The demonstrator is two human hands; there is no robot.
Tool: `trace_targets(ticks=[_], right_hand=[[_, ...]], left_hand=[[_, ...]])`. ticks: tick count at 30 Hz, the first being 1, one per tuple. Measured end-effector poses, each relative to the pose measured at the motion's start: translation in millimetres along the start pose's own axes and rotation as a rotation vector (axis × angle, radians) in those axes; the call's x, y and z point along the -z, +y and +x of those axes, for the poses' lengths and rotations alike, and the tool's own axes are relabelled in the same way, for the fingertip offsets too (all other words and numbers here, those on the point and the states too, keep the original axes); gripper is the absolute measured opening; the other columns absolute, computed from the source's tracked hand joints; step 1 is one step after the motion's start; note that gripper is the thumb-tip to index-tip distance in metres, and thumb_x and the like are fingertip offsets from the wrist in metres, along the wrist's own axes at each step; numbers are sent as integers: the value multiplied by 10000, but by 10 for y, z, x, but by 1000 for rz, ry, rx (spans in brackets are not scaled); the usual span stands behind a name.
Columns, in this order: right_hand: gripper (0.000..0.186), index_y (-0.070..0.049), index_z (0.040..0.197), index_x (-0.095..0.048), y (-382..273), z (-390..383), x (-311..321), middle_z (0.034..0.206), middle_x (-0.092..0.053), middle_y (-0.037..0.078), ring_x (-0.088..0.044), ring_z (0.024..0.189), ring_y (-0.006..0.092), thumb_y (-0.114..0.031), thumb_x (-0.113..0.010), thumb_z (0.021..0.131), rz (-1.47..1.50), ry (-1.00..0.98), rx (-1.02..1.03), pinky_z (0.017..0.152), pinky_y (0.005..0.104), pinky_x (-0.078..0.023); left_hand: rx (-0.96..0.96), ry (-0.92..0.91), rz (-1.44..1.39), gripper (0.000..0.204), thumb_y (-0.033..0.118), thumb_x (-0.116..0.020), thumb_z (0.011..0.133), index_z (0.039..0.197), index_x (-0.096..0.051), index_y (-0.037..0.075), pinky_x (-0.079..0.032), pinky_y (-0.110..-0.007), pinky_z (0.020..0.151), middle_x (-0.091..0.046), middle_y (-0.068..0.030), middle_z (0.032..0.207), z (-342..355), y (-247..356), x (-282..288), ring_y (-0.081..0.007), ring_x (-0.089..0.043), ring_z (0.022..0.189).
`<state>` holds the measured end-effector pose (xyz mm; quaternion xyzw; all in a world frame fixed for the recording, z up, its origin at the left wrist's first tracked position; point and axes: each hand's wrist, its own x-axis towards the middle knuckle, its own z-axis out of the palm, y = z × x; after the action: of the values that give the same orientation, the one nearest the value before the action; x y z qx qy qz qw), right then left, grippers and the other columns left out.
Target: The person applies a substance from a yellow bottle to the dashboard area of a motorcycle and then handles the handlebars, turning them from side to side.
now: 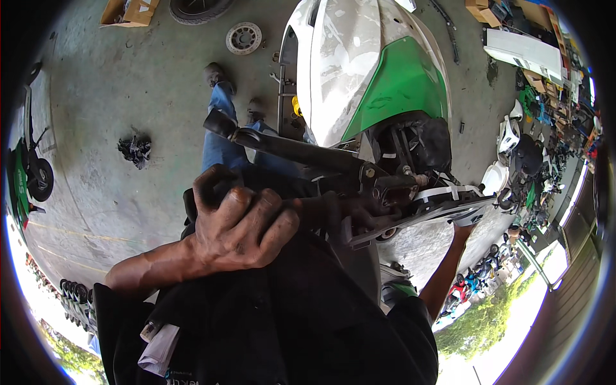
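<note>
My left hand [242, 221] is closed in a fist at chest height. Its fingers wrap round a dark bar, whose end shows past the thumb side and which runs on to the right. Just above it, a black tube [301, 151] with a round end slants up to the left from a bolted joint. My right hand [466, 223] reaches up on the right behind a dark flat metal bracket [423, 217]; its fingers are hidden there. Beyond both hands stands a scooter body with a scuffed white panel [337, 58] and a green panel [407, 90].
A disc-shaped part [244, 38], a tyre [199, 8] and a black clump [135, 149] lie on the concrete floor. Loose parts and boxes are piled along the right, by a long white box [523, 52]. A green scooter [22, 179] stands at far left.
</note>
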<state>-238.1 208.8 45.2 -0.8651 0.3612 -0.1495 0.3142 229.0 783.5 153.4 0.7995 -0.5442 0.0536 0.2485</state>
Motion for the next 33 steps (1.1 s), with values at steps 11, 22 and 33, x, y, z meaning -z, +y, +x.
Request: trace_targets(ticks=[11, 22, 33], right_hand=[[905, -24, 1408, -296, 74, -95, 138, 1370, -406, 201, -460, 1212, 334, -123, -794, 660, 229, -4, -119, 1016, 479, -390], [978, 6, 1405, -287, 225, -67, 227, 1365, -399, 206, -463, 1203, 310, -51, -827, 592, -99, 1, 111, 1003, 433, -415], [760, -9, 1327, -363, -726, 127, -48, 1283, -471, 177, -493, 1155, 305, -169, -760, 699, -314, -73, 205, 965, 439, -435]], left_hand=[[131, -74, -37, 373, 294, -697, 732, 1007, -642, 48, -407, -530, 846, -582, -44, 875, 77, 15, -53, -180, -553, 841], [365, -31, -132, 302, 323, -694, 760, 909, -654, 63, -413, -519, 857, -600, -34, 872, 395, 25, 86, -179, -553, 809], [108, -56, -214, 551, 348, -766, 690, 1124, -607, 49, -410, -530, 856, -587, -86, 963, 289, 17, 72, -249, -559, 824]])
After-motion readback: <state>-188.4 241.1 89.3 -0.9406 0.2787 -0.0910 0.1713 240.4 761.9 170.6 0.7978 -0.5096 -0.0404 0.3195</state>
